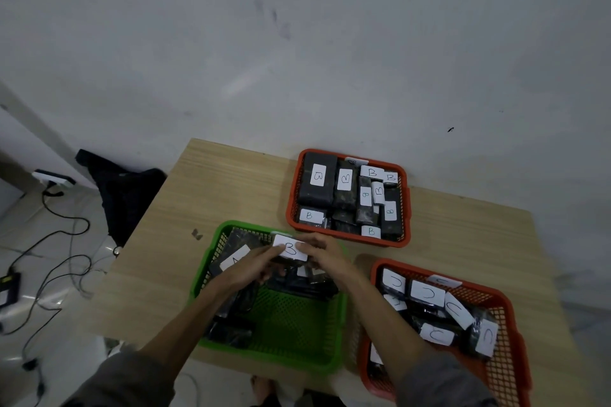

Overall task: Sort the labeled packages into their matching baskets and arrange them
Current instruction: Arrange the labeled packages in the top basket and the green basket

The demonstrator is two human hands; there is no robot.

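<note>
Over the far end of the green basket (297,360), my left hand (254,266) and my right hand (322,253) together hold a black package with a white label marked B (291,249). Inside the green basket lie several black packages, one with an A label (235,258). The far red basket (350,239) is packed with black packages labelled B (318,175). The near right red basket (506,370) holds packages labelled C (428,293). My right forearm crosses its left edge.
The baskets stand on a light wooden table (215,188) set against a grey wall. A small dark mark (197,234) sits on the table left of the green basket. Left of the table are a dark cloth (125,188), cables and a power strip (54,177) on the floor.
</note>
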